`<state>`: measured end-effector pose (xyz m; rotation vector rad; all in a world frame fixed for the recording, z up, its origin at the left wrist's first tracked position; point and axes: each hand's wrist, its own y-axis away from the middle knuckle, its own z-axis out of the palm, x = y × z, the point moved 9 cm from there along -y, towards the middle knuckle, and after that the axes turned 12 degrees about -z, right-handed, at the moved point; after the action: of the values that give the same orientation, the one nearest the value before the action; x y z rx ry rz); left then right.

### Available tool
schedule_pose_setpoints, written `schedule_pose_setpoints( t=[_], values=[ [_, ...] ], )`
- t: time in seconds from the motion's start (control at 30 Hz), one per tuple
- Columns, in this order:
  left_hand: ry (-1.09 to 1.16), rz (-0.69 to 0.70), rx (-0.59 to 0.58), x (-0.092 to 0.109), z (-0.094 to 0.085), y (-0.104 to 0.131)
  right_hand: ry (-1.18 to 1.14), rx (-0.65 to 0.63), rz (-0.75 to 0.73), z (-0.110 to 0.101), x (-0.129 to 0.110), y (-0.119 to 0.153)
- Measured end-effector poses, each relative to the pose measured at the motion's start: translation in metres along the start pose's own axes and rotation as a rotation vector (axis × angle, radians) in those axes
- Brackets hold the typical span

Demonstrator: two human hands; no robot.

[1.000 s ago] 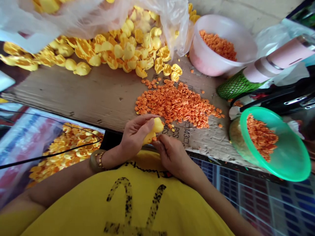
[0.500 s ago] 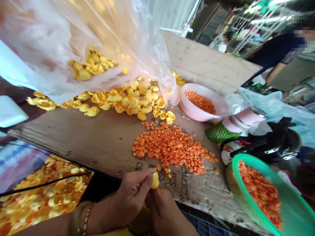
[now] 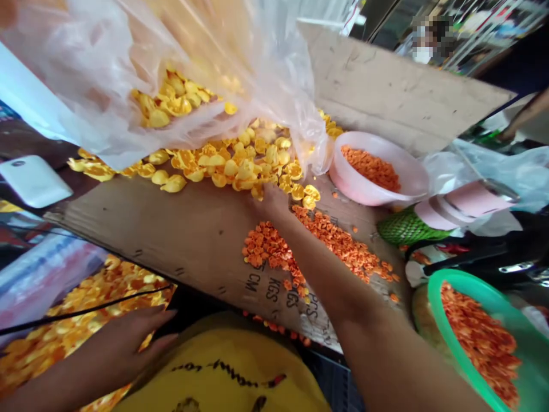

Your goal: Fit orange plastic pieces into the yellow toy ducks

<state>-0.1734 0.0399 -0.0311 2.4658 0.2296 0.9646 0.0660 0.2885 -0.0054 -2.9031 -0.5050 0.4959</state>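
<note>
My right hand (image 3: pixel 273 201) reaches across the cardboard to the near edge of a heap of yellow cup-shaped pieces (image 3: pixel 214 163). Its fingers are at one of the yellow pieces, blurred and partly hidden, so their grip does not show. Under my right forearm lies a pile of small orange flower-like pieces (image 3: pixel 338 240). My left hand (image 3: pixel 132 332) is open at the lower left, fingers stretched and thumb apart, with nothing in it. It hovers above a large mass of yellow pieces (image 3: pixel 81 303) below the table edge.
A clear plastic bag (image 3: pixel 274 74) of yellow pieces overhangs the heap. To the right are a pink bowl (image 3: pixel 412 177) and a green basin (image 3: pixel 454 280), both with orange pieces, and a pink bottle (image 3: pixel 476 200). A white case (image 3: pixel 36 182) lies left. Another person (image 3: pixel 429 43) is behind.
My hands were together around a yellow piece at the front edge. They have parted: the right reached forward to the heap, the left moved left and opened, without the piece.
</note>
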Motion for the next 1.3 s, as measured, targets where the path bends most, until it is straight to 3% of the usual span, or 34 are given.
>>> schedule_pose_setpoints(
  t=[0.1, 0.17, 0.27, 0.37, 0.4, 0.47, 0.53, 0.6, 0.67, 0.77, 0.83, 0.93, 1.1, 1.17, 1.3],
  values=[
    [0.127, 0.034, -0.173, 0.038, 0.021, -0.003, 0.0, -0.037, 0.033, 0.008, 0.002, -0.001],
    [0.307, 0.019, -0.165, 0.065, 0.026, -0.014, -0.173, -0.021, 0.107, -0.003, 0.01, 0.014],
    [0.747, -0.085, -0.271, 0.1, 0.044, -0.039, -0.72, -0.043, 0.303, -0.014, 0.014, 0.056],
    [1.201, -0.18, -0.46, 0.136, 0.071, -0.063, -1.264, -0.189, 0.375, -0.015, -0.015, 0.106],
    [1.295, -0.17, -0.51, 0.148, 0.077, -0.068, -1.361, -0.236, 0.348, -0.018, -0.026, 0.121],
    [1.419, -0.167, -0.495, 0.161, 0.082, -0.077, -1.387, -0.288, 0.278, -0.022, -0.034, 0.146],
    [1.471, -0.198, -0.366, 0.156, 0.081, -0.081, -1.207, -0.197, 0.252, -0.027, -0.016, 0.165],
    [1.455, -0.231, -0.249, 0.143, 0.078, -0.08, -0.88, -0.034, 0.235, -0.037, 0.013, 0.18],
    [1.4, -0.252, -0.225, 0.133, 0.08, -0.076, -0.517, 0.049, 0.159, -0.043, 0.025, 0.195],
    [1.329, -0.302, -0.261, 0.121, 0.088, -0.067, -0.125, -0.022, 0.016, -0.032, 0.013, 0.214],
    [1.3, -0.323, -0.285, 0.118, 0.093, -0.061, -0.029, -0.03, -0.03, -0.028, 0.002, 0.221],
    [1.253, -0.34, -0.357, 0.119, 0.1, -0.053, -0.196, 0.033, -0.052, -0.034, -0.009, 0.223],
    [1.228, -0.371, -0.519, 0.122, 0.115, -0.045, -0.811, 0.183, 0.195, -0.047, -0.003, 0.227],
    [1.219, -0.394, -0.56, 0.122, 0.12, -0.042, -0.862, 0.19, 0.213, -0.05, -0.011, 0.23],
    [1.162, -0.396, -0.54, 0.123, 0.122, -0.038, -0.67, 0.175, 0.159, -0.057, -0.027, 0.235]
  ],
)
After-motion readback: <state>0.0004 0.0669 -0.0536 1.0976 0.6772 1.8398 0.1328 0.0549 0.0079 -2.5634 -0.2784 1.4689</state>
